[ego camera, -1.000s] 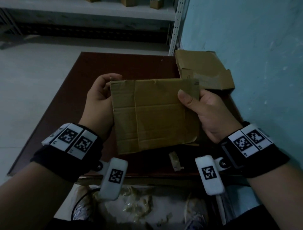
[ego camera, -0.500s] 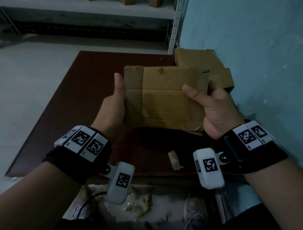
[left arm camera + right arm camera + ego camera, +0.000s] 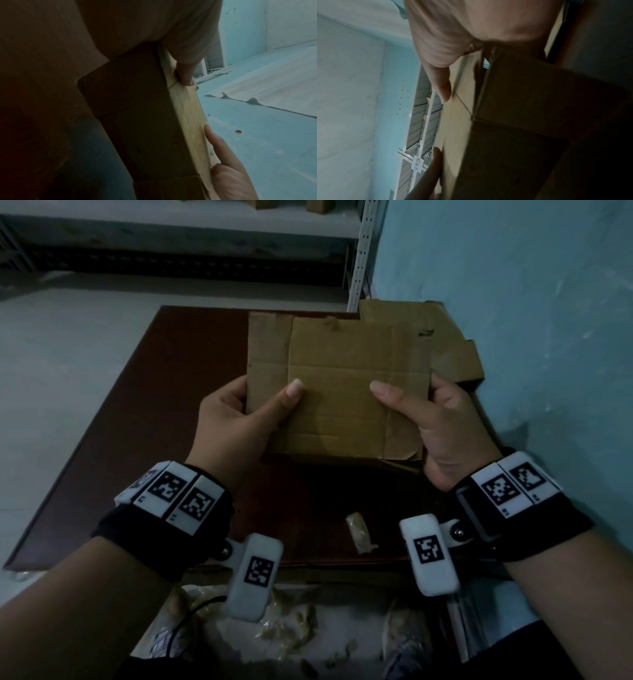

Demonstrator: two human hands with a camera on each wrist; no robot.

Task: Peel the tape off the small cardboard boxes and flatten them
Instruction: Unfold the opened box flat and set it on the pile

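Note:
A flattened brown cardboard box [image 3: 339, 385] is held flat above the dark red-brown table [image 3: 144, 412], with its creases showing. My left hand [image 3: 239, 412] grips its left edge, thumb on top and fingers underneath. My right hand [image 3: 435, 419] grips the right edge the same way. The left wrist view shows the cardboard [image 3: 154, 121] edge-on with both thumbs on its lit face. In the right wrist view the same cardboard [image 3: 505, 135] runs down the frame under my thumb. A stack of flattened cardboard [image 3: 442, 344] lies at the table's far right.
A crumpled strip of peeled tape [image 3: 358, 532] lies on the table near its front edge. More tape scraps [image 3: 291, 631] litter the floor below. A teal wall [image 3: 531, 320] borders the right side. A metal shelf rack [image 3: 185, 220] stands beyond the table.
The cardboard has moved away from me and lies flatter. Both thumbs have shifted further onto its top face, and my hands now hold its nearer half.

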